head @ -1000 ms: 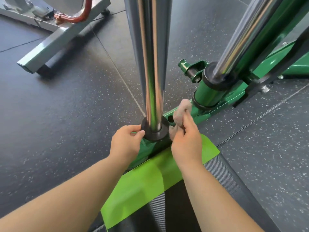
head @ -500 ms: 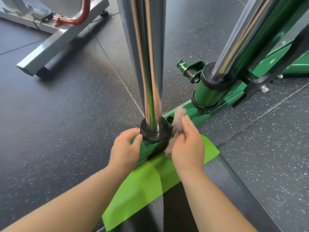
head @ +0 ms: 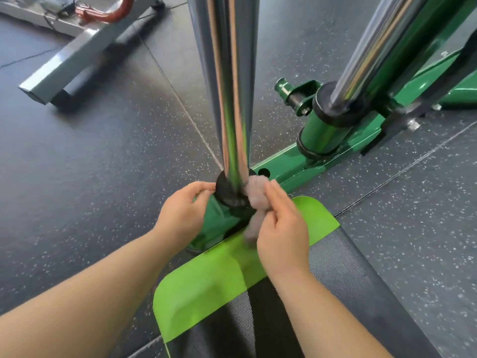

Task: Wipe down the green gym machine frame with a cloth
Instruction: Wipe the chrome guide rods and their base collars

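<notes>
The green gym machine frame (head: 289, 166) runs along the floor, with a chrome post (head: 227, 99) rising from a black collar (head: 228, 193) on a green sleeve (head: 219, 223). My right hand (head: 281, 228) grips a bunched pinkish-grey cloth (head: 256, 195) and holds it against the right side of the collar at the post's foot. My left hand (head: 182, 215) is on the left side of the sleeve, its curled fingers pinching the collar's edge. A second chrome post (head: 374, 52) stands in a green socket (head: 320, 130) to the right.
A bright green and black ribbed foot plate (head: 214, 288) lies below my hands. A grey steel leg of another machine (head: 69, 60) crosses the dark speckled rubber floor (head: 90, 177) at upper left. A green peg (head: 282, 89) sticks out beside the socket.
My right hand has brought the cloth closer in against the collar and post foot. My left hand has stayed on the sleeve, fingers now on the collar's edge.
</notes>
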The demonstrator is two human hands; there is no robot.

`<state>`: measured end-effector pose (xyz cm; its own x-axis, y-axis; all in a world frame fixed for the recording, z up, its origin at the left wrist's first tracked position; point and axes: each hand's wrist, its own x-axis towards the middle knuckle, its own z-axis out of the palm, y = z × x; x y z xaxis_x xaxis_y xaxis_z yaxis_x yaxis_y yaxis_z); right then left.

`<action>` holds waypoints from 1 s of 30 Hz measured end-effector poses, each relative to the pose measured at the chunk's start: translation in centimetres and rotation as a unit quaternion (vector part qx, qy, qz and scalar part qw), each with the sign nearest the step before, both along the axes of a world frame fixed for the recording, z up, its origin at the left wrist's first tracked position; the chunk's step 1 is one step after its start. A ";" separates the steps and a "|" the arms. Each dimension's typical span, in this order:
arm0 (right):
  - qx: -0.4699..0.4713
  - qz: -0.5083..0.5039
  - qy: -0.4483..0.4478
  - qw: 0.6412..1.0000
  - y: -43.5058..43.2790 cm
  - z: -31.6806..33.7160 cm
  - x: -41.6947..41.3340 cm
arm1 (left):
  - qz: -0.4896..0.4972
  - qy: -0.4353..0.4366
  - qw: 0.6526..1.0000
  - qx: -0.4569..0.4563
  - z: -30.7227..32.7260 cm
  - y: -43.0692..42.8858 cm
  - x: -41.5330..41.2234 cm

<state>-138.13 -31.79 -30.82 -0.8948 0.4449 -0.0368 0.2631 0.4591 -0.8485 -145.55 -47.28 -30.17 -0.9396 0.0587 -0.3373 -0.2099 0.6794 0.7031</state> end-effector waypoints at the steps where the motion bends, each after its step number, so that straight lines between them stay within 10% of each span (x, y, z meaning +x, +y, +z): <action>1: -0.006 -0.026 0.001 1.000 0.4 0.1 -1.1 | 0.001 -0.001 1.000 0.011 0.2 -0.4 -0.3; 13: 0.240 0.223 -0.046 0.944 0.2 -1.2 2.0 | -0.023 -0.010 1.000 0.000 -0.6 2.4 0.1; 19: -0.067 -0.018 -0.085 0.994 3.3 0.8 0.7 | -0.065 0.024 0.997 0.033 -1.0 0.6 -0.1; 30: -0.443 -0.114 -0.146 0.877 1.1 0.2 -3.1 | -0.182 0.052 0.981 -0.041 1.1 3.4 -3.2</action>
